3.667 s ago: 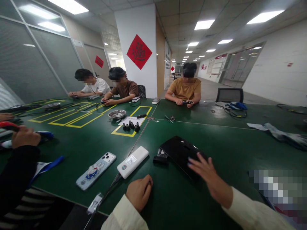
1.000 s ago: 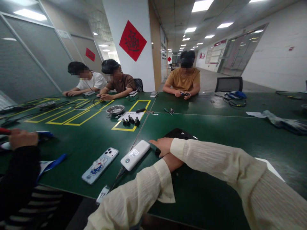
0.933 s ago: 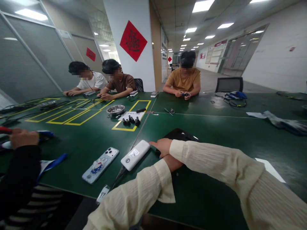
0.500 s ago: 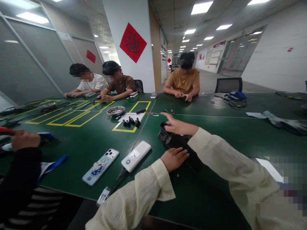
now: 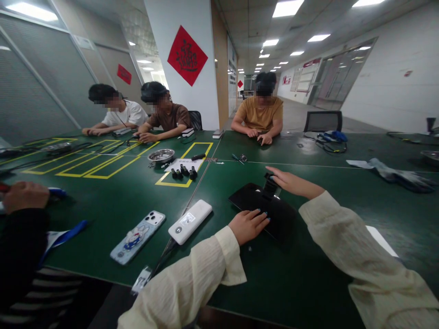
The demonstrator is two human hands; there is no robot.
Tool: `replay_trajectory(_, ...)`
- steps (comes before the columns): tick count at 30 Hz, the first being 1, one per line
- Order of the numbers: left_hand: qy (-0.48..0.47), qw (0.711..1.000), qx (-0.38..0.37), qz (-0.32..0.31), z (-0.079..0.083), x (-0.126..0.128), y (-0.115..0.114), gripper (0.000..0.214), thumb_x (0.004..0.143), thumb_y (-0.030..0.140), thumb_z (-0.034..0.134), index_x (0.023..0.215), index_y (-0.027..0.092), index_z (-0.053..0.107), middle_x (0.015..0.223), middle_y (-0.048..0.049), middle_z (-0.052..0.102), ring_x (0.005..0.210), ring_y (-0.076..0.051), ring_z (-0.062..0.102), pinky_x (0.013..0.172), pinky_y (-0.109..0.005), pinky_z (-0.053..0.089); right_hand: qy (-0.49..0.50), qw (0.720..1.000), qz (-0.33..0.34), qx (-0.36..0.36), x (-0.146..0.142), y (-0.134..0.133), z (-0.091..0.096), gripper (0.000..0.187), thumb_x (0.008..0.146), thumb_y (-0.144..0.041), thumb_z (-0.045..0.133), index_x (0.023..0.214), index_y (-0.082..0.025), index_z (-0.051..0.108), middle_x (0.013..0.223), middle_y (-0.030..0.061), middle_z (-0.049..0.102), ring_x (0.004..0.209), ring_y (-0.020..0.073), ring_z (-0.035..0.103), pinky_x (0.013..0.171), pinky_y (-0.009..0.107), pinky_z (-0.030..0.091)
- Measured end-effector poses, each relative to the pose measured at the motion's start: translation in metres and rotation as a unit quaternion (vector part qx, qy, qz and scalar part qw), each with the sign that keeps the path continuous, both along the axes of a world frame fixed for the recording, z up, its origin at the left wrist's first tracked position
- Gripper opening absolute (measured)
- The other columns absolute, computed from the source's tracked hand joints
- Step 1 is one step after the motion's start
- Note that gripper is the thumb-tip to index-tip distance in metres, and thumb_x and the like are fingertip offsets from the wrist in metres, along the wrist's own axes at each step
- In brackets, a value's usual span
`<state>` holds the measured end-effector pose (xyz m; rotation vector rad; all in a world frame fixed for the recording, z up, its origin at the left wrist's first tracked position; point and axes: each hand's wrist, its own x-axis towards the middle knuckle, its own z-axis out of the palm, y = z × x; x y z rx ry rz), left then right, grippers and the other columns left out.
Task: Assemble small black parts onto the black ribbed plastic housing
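A flat black panel [image 5: 250, 198] lies on the green table [image 5: 308, 274] in front of me. My left hand [image 5: 247, 225] rests flat on its near edge, fingers stretched out. My right hand [image 5: 286, 179] reaches over the panel's far side and pinches a small black part [image 5: 269, 185] that stands on the panel. Both arms are in cream ribbed sleeves.
A white power bank [image 5: 190, 220] and a phone in a cartoon case [image 5: 137, 236] lie to the left. Farther off are a metal bowl [image 5: 161, 156], small black parts [image 5: 183, 172] in a yellow taped box, and a grey cloth [image 5: 394, 172]. Three people sit across; another person's hand [image 5: 24, 195] is left.
My right hand lifted the small black part from the panel's left side and carried it right, onto the panel's far side. My left hand uncrossed and laid flat on the panel.
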<state>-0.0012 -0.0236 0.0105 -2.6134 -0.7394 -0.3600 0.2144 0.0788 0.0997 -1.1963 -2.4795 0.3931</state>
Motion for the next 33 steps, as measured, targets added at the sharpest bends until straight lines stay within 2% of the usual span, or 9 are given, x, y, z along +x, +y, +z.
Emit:
replay_trajectory(6,-0.004,1.000,0.001,0.002,-0.001,-0.001,-0.001,0.033,0.094,0.021,0.033,0.122,0.021,0.049,0.125,-0.0047,0.056,0.111,-0.018,0.054,0.079,-0.029,0.049,-0.038,0.999,0.014,-0.026,-0.008,0.000,-0.005,0.049,0.087,-0.032,0.037,0.132,-0.013,0.041,0.132,0.0122,0.047,0.120,0.0237,0.046,0.103,0.042,0.033)
replay_trajectory(11,-0.017,1.000,-0.011,0.006,-0.002,-0.002,-0.001,0.033,0.094,0.020,0.032,0.121,0.023,0.050,0.125,-0.0003,0.056,0.110,-0.017,0.054,0.078,-0.029,0.050,-0.035,0.998,0.020,-0.058,-0.016,-0.006,-0.005,0.046,0.089,-0.031,0.033,0.131,-0.012,0.042,0.130,0.0127,0.049,0.117,0.0235,0.048,0.101,0.040,0.035)
replay_trajectory(15,-0.015,1.000,-0.015,0.012,-0.003,-0.002,-0.002,0.033,0.094,0.020,0.033,0.121,0.023,0.050,0.125,-0.0013,0.056,0.110,-0.018,0.054,0.076,-0.029,0.050,-0.041,0.997,0.041,-0.047,-0.023,-0.013,-0.011,0.044,0.089,-0.025,0.032,0.129,-0.012,0.043,0.127,0.0134,0.051,0.117,0.0230,0.048,0.100,0.039,0.035)
replay_trajectory(17,-0.020,1.000,-0.013,0.011,-0.003,-0.003,-0.002,0.032,0.094,0.021,0.033,0.121,0.024,0.050,0.125,-0.0007,0.056,0.110,-0.018,0.055,0.075,-0.029,0.051,-0.036,0.997,0.047,-0.049,-0.024,-0.017,-0.013,0.042,0.088,-0.023,0.031,0.127,-0.012,0.043,0.125,0.0145,0.051,0.111,0.0225,0.052,0.096,0.038,0.039)
replay_trajectory(20,-0.026,1.000,-0.003,0.005,-0.002,-0.004,-0.001,0.033,0.093,0.020,0.034,0.122,0.023,0.049,0.125,-0.0014,0.056,0.111,-0.018,0.054,0.078,-0.029,0.050,-0.017,0.994,0.015,-0.108,-0.023,-0.019,-0.014,0.038,0.090,-0.027,0.029,0.125,-0.015,0.040,0.111,0.0136,0.058,0.077,0.0177,0.064,0.073,0.032,0.051)
replay_trajectory(23,-0.024,1.000,-0.010,-0.001,-0.003,-0.005,0.001,0.033,0.092,0.019,0.035,0.123,0.020,0.048,0.125,-0.0043,0.056,0.114,-0.018,0.052,0.086,-0.031,0.048,0.008,0.984,-0.023,-0.179,-0.021,-0.017,-0.017,0.039,0.089,-0.037,0.036,0.124,-0.020,0.035,0.085,0.0057,0.063,0.050,0.0129,0.059,0.051,0.025,0.050)
replay_trajectory(28,-0.069,0.997,-0.028,0.015,0.001,-0.006,0.001,0.035,0.092,0.017,0.034,0.125,0.018,0.044,0.129,-0.0051,0.052,0.119,-0.018,0.047,0.095,-0.031,0.043,0.099,0.963,-0.056,-0.244,-0.019,-0.015,-0.018,0.031,0.089,-0.036,0.036,0.118,-0.024,0.037,0.063,-0.0017,0.056,0.048,0.0150,0.061,0.047,0.024,0.051)
replay_trajectory(31,-0.157,0.986,-0.018,0.055,0.016,-0.012,-0.004,0.038,0.089,0.020,0.040,0.126,0.024,0.041,0.138,-0.0065,0.040,0.122,-0.021,0.042,0.098,-0.037,0.038,0.150,0.940,-0.102,-0.289,-0.012,-0.014,-0.013,0.030,0.089,-0.036,0.037,0.117,-0.024,0.038,0.059,-0.0028,0.055,0.046,0.0163,0.062,0.044,0.025,0.052)
replay_trajectory(33,-0.204,0.977,-0.019,0.064,0.029,-0.019,-0.010,0.033,0.086,0.022,0.043,0.119,0.019,0.046,0.133,-0.0102,0.044,0.118,-0.023,0.043,0.096,-0.039,0.037,0.158,0.927,-0.132,-0.313,-0.004,-0.015,-0.010,0.032,0.089,-0.035,0.037,0.119,-0.024,0.037,0.055,-0.0031,0.055,0.043,0.0168,0.061,0.041,0.025,0.051)
